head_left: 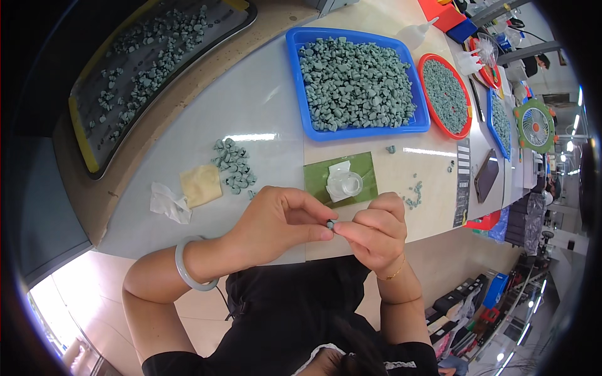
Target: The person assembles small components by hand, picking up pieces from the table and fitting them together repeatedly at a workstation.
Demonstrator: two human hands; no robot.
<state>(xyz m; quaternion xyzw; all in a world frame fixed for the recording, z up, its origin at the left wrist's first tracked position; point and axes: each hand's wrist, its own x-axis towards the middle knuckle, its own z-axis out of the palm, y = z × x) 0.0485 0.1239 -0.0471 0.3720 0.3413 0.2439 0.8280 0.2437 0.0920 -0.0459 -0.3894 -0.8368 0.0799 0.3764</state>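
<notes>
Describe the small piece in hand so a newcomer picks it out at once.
Find the large blue tray of grey-green pieces, then the green mat on its near side. Just below that, the left hand and right hand meet at one small grey piece, dark on one side; unlike its loose neighbours, it is held in the fingers.

Bright light, white glare on the tabletop [276, 161], dark fisheye rim

Legible text, labels, brands, numbers, signs: none. Markings noted on a dark strip [462, 188] lying flat at the right of the counter [436, 182], one end at the front edge: pale bars plus finer marks, too small and blurred to read.
</notes>
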